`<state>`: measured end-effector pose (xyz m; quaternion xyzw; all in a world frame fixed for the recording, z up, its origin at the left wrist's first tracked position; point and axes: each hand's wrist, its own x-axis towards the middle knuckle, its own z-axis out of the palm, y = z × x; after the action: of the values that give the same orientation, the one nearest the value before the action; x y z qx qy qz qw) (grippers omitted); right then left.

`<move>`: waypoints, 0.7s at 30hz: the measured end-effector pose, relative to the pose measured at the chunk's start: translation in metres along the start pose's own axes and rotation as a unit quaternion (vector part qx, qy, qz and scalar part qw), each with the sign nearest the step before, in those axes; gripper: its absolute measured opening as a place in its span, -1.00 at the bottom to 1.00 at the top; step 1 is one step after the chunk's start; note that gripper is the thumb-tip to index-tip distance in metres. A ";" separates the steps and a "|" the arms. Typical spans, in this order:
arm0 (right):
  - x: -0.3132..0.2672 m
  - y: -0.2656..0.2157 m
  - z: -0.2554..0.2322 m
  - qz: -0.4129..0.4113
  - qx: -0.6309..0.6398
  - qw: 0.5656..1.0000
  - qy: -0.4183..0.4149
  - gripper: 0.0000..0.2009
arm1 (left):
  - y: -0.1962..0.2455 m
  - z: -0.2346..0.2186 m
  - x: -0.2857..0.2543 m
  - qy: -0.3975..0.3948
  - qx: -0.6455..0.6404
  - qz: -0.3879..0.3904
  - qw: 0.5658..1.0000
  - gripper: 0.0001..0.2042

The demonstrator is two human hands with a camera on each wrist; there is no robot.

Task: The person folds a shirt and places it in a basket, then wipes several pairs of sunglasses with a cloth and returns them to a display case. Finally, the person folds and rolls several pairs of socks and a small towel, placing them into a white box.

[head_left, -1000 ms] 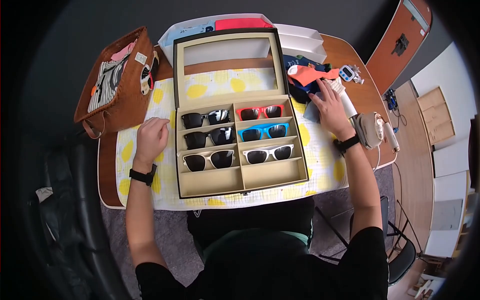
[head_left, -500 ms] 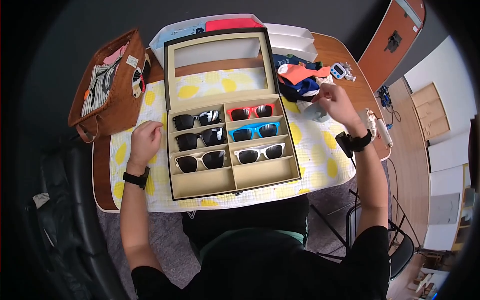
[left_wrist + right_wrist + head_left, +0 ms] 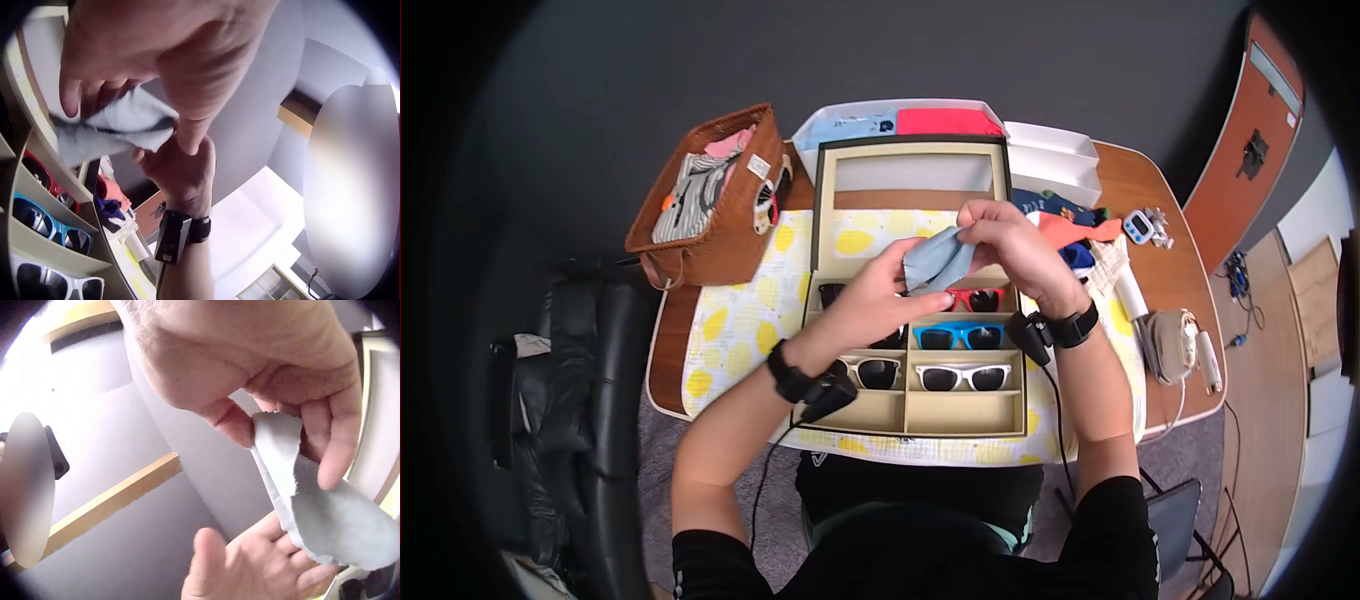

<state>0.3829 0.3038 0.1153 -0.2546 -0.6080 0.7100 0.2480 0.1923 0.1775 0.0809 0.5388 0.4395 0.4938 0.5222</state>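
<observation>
A grey-blue cloth point(image 3: 938, 262) is held up over the sunglasses case point(image 3: 966, 414). My right hand point(image 3: 1022, 250) pinches its upper edge between thumb and fingers. At the cloth's other side is my left hand point(image 3: 878, 302), palm up with thumb extended; in the right wrist view the left hand point(image 3: 253, 569) has its fingers spread beside the cloth point(image 3: 337, 519). Below lie red sunglasses point(image 3: 982, 300), blue sunglasses point(image 3: 960, 338) and white sunglasses point(image 3: 964, 378) in compartments. The left column's dark pairs are partly hidden by my left hand and arm.
A brown basket point(image 3: 735, 235) with clothes stands at the left. Behind the raised lid are white trays point(image 3: 1050, 150), one holding folded blue and red fabric. Socks point(image 3: 1072, 232), a timer point(image 3: 1138, 227) and a beige corded device point(image 3: 1175, 345) lie at the right.
My right hand has brought the cloth from the table's right side to above the case. My left hand has come from left of the case to the cloth. The head view has shifted.
</observation>
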 end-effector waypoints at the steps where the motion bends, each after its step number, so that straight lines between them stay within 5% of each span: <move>1: 0.003 0.001 0.000 0.008 0.031 0.999 -0.016 -0.96 | -0.005 0.003 0.009 0.022 0.017 0.015 0.999 -0.46; 5: 0.018 0.020 -0.019 0.003 0.136 0.990 -0.041 -0.98 | -0.009 -0.015 0.032 0.034 0.028 -0.102 0.994 -0.75; 10: 0.035 0.037 -0.041 0.053 0.095 0.994 -0.024 -0.97 | -0.010 -0.030 0.033 0.050 0.022 -0.136 0.989 -0.81; 17: 0.040 0.047 -0.033 0.002 0.207 0.978 -0.008 -0.86 | 0.019 -0.027 0.036 0.119 -0.019 -0.059 0.991 -0.81; 21: 0.032 0.045 -0.019 -0.016 0.236 0.970 -0.048 -0.62 | 0.028 -0.027 0.047 0.159 -0.044 -0.029 0.986 -0.81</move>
<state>0.3696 0.3334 0.0667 -0.1444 -0.4382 0.8409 0.2828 0.1703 0.2254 0.1114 0.4168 0.5102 0.5769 0.4829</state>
